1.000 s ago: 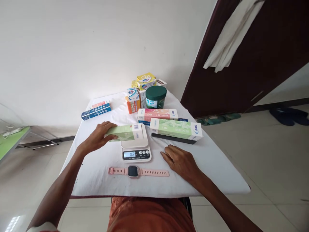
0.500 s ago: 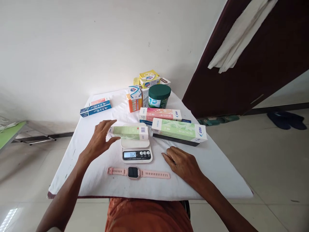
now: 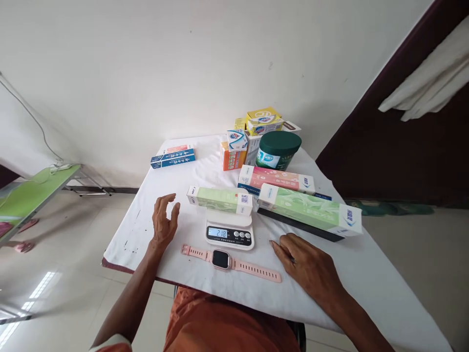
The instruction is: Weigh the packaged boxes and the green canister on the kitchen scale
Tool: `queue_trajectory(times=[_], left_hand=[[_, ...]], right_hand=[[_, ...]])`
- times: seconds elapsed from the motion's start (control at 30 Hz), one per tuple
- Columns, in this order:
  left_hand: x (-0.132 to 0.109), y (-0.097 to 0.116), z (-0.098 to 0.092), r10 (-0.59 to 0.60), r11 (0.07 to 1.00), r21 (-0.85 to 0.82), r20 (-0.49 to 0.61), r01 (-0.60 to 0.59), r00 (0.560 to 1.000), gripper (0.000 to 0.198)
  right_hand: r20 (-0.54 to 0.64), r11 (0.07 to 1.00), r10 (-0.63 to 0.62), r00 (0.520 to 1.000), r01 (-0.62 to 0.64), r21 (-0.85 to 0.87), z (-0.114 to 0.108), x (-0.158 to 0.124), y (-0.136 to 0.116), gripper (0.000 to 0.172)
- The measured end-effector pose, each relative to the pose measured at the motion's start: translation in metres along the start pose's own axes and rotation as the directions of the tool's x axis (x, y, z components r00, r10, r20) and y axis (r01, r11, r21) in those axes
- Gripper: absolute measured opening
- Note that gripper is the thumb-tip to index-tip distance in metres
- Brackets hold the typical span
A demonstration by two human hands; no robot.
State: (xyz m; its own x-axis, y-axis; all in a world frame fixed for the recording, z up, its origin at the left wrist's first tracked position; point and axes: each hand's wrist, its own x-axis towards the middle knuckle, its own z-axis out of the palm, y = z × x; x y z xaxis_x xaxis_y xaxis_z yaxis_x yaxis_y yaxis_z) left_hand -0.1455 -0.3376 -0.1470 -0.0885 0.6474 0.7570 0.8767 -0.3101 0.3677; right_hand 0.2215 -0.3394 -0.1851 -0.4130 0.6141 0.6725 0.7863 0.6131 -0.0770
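Observation:
A light green and white toothpaste box (image 3: 220, 199) lies across the pan of a white kitchen scale (image 3: 230, 243), whose display reads 218. To the left of the box, apart from it, my left hand (image 3: 164, 222) is open, thumb and fingers curved with a gap between them. My right hand (image 3: 306, 259) rests on the cloth right of the scale, fingers curled in and no object showing in them. In front of the scale a pink smartwatch (image 3: 221, 259) lies with its strap stretched out, its right end close to my right hand.
A larger green box (image 3: 311, 208) lies on a black box (image 3: 300, 225), with a pink box (image 3: 276, 178) behind. Farther back stand a green-lidded tub (image 3: 280, 146), an orange box (image 3: 233, 159) and yellow soap boxes (image 3: 264, 120). Blue boxes (image 3: 174, 159) lie at the back left.
My left hand has drawn back left from the toothpaste box. The reading dropped from 362 to 218. My right hand stays on the cloth, while the view has swung left.

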Motion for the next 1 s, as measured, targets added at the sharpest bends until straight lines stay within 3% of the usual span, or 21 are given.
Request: queue_trajectory(times=[0.33, 0.5, 0.57, 0.63, 0.73, 0.83, 0.9, 1.0], left_hand=[[0.002, 0.015, 0.0, -0.049, 0.999, -0.012, 0.098, 0.051, 0.994, 0.024], [0.033, 0.041, -0.003, 0.105, 0.994, 0.004, 0.247, -0.109, 0.963, 0.043], [0.047, 0.054, 0.002, 0.223, 0.973, -0.02, 0.365, -0.232, 0.904, 0.049], [0.06, 0.063, 0.009, 0.302, 0.947, -0.055, 0.493, -0.318, 0.816, 0.055], [0.077, 0.067, 0.024, 0.316, 0.927, -0.062, 0.66, -0.369, 0.682, 0.059], [0.09, 0.063, 0.036, 0.273, 0.924, -0.05, 0.782, -0.38, 0.56, 0.05], [0.095, 0.058, 0.04, 0.244, 0.935, -0.061, 0.824, -0.348, 0.511, 0.041], [0.102, 0.051, 0.034, 0.248, 0.951, -0.11, 0.829, -0.288, 0.501, 0.032]], right_hand=[[0.038, 1.0, 0.024, 0.999, -0.024, -0.004, -0.001, -0.002, 0.0, 0.041], [0.005, 1.0, 0.016, 1.0, -0.016, -0.009, -0.001, 0.0, 0.001, 0.04], [-0.007, 1.0, 0.008, 1.0, -0.008, -0.007, -0.002, 0.0, 0.0, 0.04], [-0.011, 1.0, 0.0, 1.0, 0.0, 0.0, -0.002, -0.001, 0.0, 0.04], [-0.01, 1.0, -0.002, 1.0, 0.002, 0.004, -0.002, -0.001, 0.0, 0.04], [-0.015, 1.0, -0.003, 1.0, 0.003, 0.0, 0.0, -0.002, 0.001, 0.039], [-0.008, 1.0, -0.002, 1.0, 0.002, 0.011, 0.0, -0.001, 0.002, 0.039], [0.006, 1.0, 0.006, 1.0, -0.006, 0.028, 0.0, -0.001, 0.001, 0.038]])
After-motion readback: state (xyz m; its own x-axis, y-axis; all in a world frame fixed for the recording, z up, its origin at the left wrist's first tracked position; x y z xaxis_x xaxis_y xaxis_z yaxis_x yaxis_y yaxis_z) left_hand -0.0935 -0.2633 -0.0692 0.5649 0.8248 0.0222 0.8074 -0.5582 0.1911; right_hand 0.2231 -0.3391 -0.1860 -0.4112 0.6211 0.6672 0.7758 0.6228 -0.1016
